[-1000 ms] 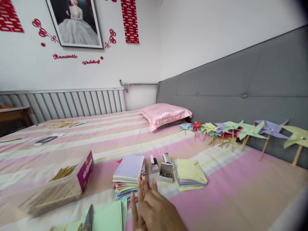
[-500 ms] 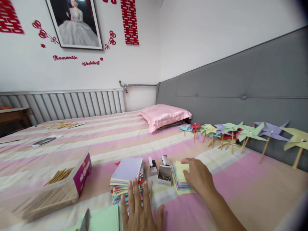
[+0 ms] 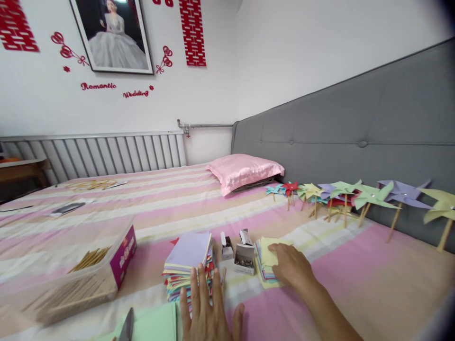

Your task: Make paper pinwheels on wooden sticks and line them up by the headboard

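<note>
Two bare hands over a striped bedspread [image 3: 355,279], in pink, white and beige. Left hand [image 3: 208,310]: palm down, fingers spread, thumb out to the right; fingertips overlap the near side of a tall stack of coloured paper [image 3: 188,251], lilac sheet uppermost; whether they touch it cannot be told. Right hand [image 3: 293,265]: fingers bent over the right part of a lower paper stack [image 3: 266,253], yellow on top, located right of centre; whether a sheet is pinched between thumb and finger cannot be told. Between the stacks: one open small box [image 3: 244,266] of metal fasteners, adjoining the lower stack, and a second, narrower box [image 3: 226,248] to its left. One wooden stick [image 3: 223,278], just beside the tall stack on its right. Near left: light green paper [image 3: 156,322], scissors [image 3: 127,327] with blade pointing away, partly out of view. Farther left: one clear plastic container [image 3: 122,258], purple label on its right end, holding wooden sticks [image 3: 88,259]. Far right: a row of paper pinwheels [image 3: 376,195] on sticks, assorted colours, along a grey headboard [image 3: 337,109]. Far centre: one pink satin pillow [image 3: 245,170].
</note>
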`<state>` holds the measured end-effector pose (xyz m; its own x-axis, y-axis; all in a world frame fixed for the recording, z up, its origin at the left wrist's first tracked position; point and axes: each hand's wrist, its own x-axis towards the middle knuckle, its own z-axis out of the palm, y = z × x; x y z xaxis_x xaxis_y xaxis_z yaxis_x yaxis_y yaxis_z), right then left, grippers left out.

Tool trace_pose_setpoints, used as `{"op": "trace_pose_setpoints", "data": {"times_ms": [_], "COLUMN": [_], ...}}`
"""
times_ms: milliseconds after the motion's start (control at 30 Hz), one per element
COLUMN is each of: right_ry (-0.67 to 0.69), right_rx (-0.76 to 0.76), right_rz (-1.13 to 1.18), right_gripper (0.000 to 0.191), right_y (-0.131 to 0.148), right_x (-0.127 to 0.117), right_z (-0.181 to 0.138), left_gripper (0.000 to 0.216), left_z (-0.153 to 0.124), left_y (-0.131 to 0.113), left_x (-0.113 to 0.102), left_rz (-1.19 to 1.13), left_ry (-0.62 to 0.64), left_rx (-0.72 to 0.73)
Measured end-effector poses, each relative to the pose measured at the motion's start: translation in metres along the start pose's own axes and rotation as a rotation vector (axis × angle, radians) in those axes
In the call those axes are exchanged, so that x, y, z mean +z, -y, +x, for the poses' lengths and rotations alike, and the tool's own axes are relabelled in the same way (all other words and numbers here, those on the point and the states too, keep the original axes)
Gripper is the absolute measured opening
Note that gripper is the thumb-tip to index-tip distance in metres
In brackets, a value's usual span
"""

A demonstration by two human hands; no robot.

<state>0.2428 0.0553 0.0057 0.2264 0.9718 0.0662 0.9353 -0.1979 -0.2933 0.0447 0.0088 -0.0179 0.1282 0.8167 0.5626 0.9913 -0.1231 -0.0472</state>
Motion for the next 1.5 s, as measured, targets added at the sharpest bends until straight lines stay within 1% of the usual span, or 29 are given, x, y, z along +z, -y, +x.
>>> {"op": "trace_pose_setpoints", "data": {"times_ms": [133,233,333,400,533,633,667,700,767,800,833,867,900,967,1067,1133,1167,1267,1333,1400,1500], "right_ry": [0.023,0.025,-0.005,-0.053,-0.217,-0.341,-0.400,-0.479,-0.651,-0.718,-0.751,-0.730,-0.672,-0.465,-0.066,0.147,0.228,0.384,0.452,0.510,0.529], "right_rx": [-0.007,-0.013,0.003,0.031,0.080,0.115,0.120,0.113,0.056,0.019,-0.010,-0.031,-0.047,-0.095,-0.169,-0.150,-0.132,-0.120,-0.140,-0.157,-0.175], "right_rz": [-0.024,-0.045,-0.061,-0.062,-0.044,-0.022,0.012,0.073,0.280,0.413,0.547,0.673,0.804,1.089,1.444,1.546,1.564,1.577,1.583,1.583,1.554], "right_gripper": [0.050,0.046,0.039,0.039,0.043,0.042,0.041,0.040,0.037,0.036,0.035,0.035,0.036,0.040,0.043,0.044,0.044,0.045,0.046,0.049,0.052], "right_y": [0.000,-0.002,-0.003,-0.003,0.002,0.008,0.010,0.012,0.016,0.018,0.021,0.025,0.028,0.036,0.046,0.050,0.052,0.055,0.056,0.058,0.061], "right_x": [0.003,0.005,0.005,0.001,-0.013,-0.025,-0.028,-0.030,-0.034,-0.035,-0.037,-0.038,-0.040,-0.045,-0.049,-0.049,-0.047,-0.039,-0.032,-0.025,-0.019], "right_z": [0.001,0.003,0.005,0.006,0.004,0.000,-0.001,-0.003,-0.007,-0.010,-0.012,-0.015,-0.018,-0.023,-0.030,-0.032,-0.033,-0.032,-0.030,-0.029,-0.029], "left_gripper": [0.058,0.058,0.058,0.058,0.057,0.057,0.056,0.057,0.057,0.057,0.057,0.056,0.056,0.055,0.050,0.050,0.050,0.052,0.051,0.048,0.039], "left_z": [-0.001,-0.002,-0.002,-0.002,-0.002,-0.002,-0.002,-0.002,-0.002,-0.001,-0.001,-0.001,-0.001,0.001,0.006,0.011,0.013,0.020,0.021,0.021,0.017], "left_y": [0.007,0.011,0.012,0.012,0.013,0.014,0.015,0.016,0.017,0.017,0.016,0.015,0.014,0.010,0.007,0.008,0.009,0.011,0.009,0.005,0.001], "left_x": [0.009,0.014,0.016,0.015,0.014,0.015,0.016,0.017,0.018,0.018,0.017,0.016,0.015,0.009,-0.007,-0.020,-0.026,-0.038,-0.040,-0.038,-0.031], "left_rz": [-0.038,-0.046,-0.045,-0.042,-0.031,-0.022,-0.022,-0.025,-0.043,-0.063,-0.094,-0.140,-0.205,-0.394,-0.780,-1.058,-1.201,-1.572,-1.747,-1.843,-1.863], "left_ry": [0.023,0.013,-0.023,-0.050,-0.093,-0.116,-0.125,-0.133,-0.150,-0.156,-0.161,-0.166,-0.170,-0.160,-0.068,0.025,0.075,0.158,0.208,0.258,0.286], "left_rx": [0.051,0.072,0.092,0.104,0.116,0.118,0.120,0.122,0.125,0.125,0.127,0.122,0.102,0.013,-0.241,-0.429,-0.496,-0.600,-0.640,-0.651,-0.650]}}
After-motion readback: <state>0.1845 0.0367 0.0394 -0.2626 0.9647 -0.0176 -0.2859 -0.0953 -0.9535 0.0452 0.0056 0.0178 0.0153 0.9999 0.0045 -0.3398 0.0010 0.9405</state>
